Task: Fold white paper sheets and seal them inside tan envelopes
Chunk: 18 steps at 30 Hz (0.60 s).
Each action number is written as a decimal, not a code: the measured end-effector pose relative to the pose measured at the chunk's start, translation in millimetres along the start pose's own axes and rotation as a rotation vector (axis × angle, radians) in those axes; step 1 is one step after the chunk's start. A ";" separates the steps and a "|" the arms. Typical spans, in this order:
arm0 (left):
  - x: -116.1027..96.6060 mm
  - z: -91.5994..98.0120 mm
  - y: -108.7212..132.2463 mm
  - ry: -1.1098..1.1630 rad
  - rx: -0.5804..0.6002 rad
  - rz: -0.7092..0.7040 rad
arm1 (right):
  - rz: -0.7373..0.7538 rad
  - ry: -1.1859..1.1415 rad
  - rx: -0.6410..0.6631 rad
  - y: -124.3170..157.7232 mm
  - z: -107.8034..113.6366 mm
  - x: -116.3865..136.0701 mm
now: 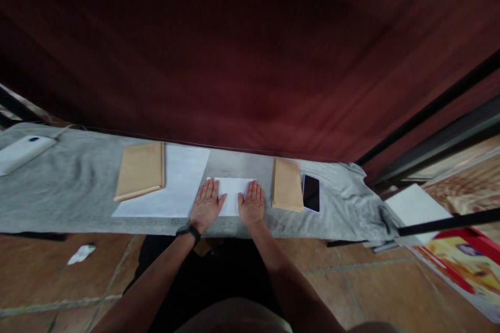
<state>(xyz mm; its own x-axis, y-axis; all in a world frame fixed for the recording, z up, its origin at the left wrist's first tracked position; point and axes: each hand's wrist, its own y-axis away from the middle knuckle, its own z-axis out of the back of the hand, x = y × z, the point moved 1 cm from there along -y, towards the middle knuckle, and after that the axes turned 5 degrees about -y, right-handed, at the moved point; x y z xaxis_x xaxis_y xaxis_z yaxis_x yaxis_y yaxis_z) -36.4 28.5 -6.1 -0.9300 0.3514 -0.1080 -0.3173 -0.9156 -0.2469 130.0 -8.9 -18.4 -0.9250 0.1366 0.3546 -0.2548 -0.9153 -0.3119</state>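
White paper [232,191] — left hand [205,205], right hand [252,208] flat on its 2 ends.

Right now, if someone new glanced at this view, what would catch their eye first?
Probably the dark red cloth filling most of the upper half. Next, the left hand and right hand, spread flat on the two sides of a small white paper near the middle of the grey cover. The dark-screened phone toward the right stands out too.
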 end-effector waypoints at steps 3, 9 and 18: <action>0.2 2.4 18.0 0.012 -0.027 -0.018 | 0.009 -0.001 0.004 4.1 2.2 -4.0; -1.1 6.8 38.3 0.008 -0.041 -0.028 | 0.004 -0.007 -0.003 8.2 6.6 5.6; 2.6 7.1 36.5 -0.002 -0.005 -0.044 | 0.196 -0.105 0.107 29.3 0.0 32.1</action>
<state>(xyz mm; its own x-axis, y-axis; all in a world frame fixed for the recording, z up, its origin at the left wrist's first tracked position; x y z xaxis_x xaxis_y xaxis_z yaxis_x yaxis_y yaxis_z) -51.7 -5.4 -8.6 -0.9153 0.3914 -0.0953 -0.3574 -0.8981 -0.2562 92.8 -31.3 -16.2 -0.9179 -0.0826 0.3882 -0.0369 -0.9561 -0.2906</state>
